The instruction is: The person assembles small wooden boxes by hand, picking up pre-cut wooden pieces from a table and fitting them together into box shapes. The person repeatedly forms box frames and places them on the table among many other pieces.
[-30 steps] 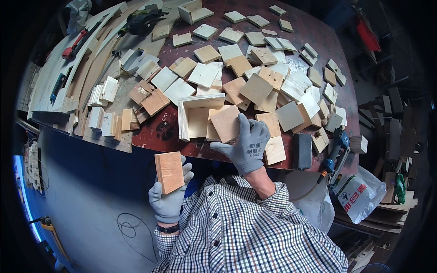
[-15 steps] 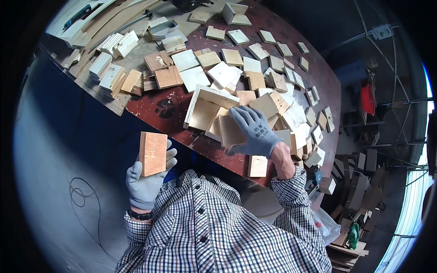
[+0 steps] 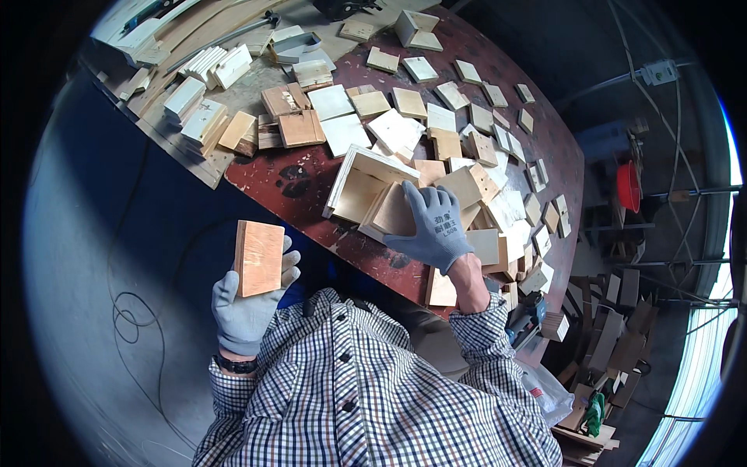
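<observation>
In my left hand, gloved in grey, I hold a reddish-brown rectangular wooden block upright, away from the table's near edge. My gloved right hand spans a paler wooden block, thumb at its near edge and fingers at its far edge. That block sits against the mouth of a corner-shaped frame of pale boards, at the near side of the heap. The hand covers part of the block, and its underside is hidden. Loose wooden pieces lie just beyond my fingers.
A dark red table carries many scattered wooden pieces. Stacked pale blocks and a grey open-topped holder stand at the far left. Past the table's right side are a red basin, piled boards and a plastic bag.
My right hand has moved the paler block against the corner-shaped frame, and its fingers are spread wider. The left hand still holds its block. The whole view has shifted slightly.
</observation>
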Action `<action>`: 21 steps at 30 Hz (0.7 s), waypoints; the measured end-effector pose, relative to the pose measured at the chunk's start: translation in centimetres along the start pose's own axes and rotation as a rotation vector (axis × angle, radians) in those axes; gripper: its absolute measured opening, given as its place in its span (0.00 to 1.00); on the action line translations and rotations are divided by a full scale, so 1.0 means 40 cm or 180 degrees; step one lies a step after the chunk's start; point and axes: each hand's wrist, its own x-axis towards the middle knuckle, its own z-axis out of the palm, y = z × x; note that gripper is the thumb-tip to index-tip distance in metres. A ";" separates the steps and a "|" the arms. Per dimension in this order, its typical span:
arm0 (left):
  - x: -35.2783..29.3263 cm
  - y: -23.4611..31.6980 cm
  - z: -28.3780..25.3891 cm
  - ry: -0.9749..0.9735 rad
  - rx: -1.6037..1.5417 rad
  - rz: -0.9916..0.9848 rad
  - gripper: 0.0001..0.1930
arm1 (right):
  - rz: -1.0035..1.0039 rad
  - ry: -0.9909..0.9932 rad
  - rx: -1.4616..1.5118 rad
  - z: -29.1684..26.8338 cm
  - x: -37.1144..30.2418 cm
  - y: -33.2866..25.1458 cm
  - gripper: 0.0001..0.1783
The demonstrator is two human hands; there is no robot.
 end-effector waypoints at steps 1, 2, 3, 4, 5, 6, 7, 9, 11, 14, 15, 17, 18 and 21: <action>0.000 -0.001 -0.002 0.0007 0.0004 0.0005 0.50 | 0.0012 0.0012 -0.0047 0.003 0.000 -0.001 0.63; 0.000 -0.001 -0.004 0.0014 0.0008 0.0009 0.50 | 0.0024 0.0024 -0.0095 0.006 0.000 -0.002 0.63; 0.001 0.000 -0.001 0.0014 -0.0083 0.0014 0.49 | -0.0032 0.0083 -0.0046 0.008 -0.002 0.000 0.63; 0.000 -0.001 0.004 0.0014 -0.0174 0.0019 0.49 | -0.0089 0.0143 0.0001 0.013 -0.003 0.003 0.63; 0.000 -0.002 0.007 0.0013 -0.0265 0.0025 0.48 | -0.0147 0.0203 0.0047 0.016 -0.005 0.006 0.63; -0.001 -0.003 0.008 0.0019 -0.0295 0.0015 0.48 | -0.0161 0.0264 0.0028 0.017 -0.005 0.005 0.61; -0.001 -0.005 0.008 0.0025 -0.0326 0.0006 0.48 | -0.0175 0.0324 0.0008 0.019 -0.004 0.004 0.60; 0.000 -0.007 0.009 0.0024 -0.0336 -0.0006 0.49 | -0.0159 0.0382 -0.0029 0.015 -0.004 -0.004 0.59; -0.001 -0.007 0.010 0.0010 -0.0295 -0.0014 0.49 | -0.0098 0.0375 -0.0062 0.001 -0.005 -0.020 0.59; -0.001 -0.012 0.007 0.0055 -0.0302 -0.0013 0.49 | -0.0130 0.0301 0.0024 0.010 -0.005 -0.011 0.60; -0.002 -0.010 0.009 0.0067 -0.0286 -0.0019 0.49 | -0.0158 0.0327 0.0003 0.011 -0.004 -0.012 0.60; -0.004 -0.006 0.013 0.0089 -0.0253 -0.0035 0.50 | -0.0211 0.0380 -0.0037 0.015 -0.005 -0.014 0.61; -0.002 -0.007 0.015 0.0073 -0.0252 -0.0038 0.50 | -0.0230 0.0417 -0.0035 0.017 -0.008 -0.013 0.61; -0.002 -0.008 0.014 0.0022 -0.0178 -0.0062 0.50 | -0.0247 0.0450 -0.0029 0.026 -0.015 -0.011 0.60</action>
